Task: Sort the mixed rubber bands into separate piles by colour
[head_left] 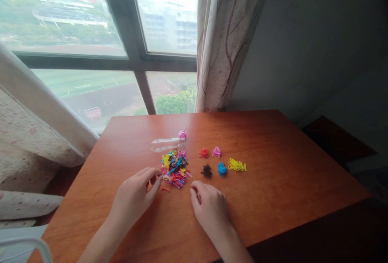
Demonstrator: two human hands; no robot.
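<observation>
The right hand (211, 204) lies near, grip curled; the left hand (136, 190), thumb and finger almost together, is at the left edge of the mixed bands (176, 167) on the counter (266, 194). Whether either pinches any, I cannot tell. They look light, soft, tangle-prone: best lifted by one loose loop.

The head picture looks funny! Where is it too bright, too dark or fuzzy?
In the head view, the window glares, washed out at the top; the head view also shows a pale sheen on the table, the wall at right in shadow, and the mixed-colour pile slightly fuzzy.
</observation>
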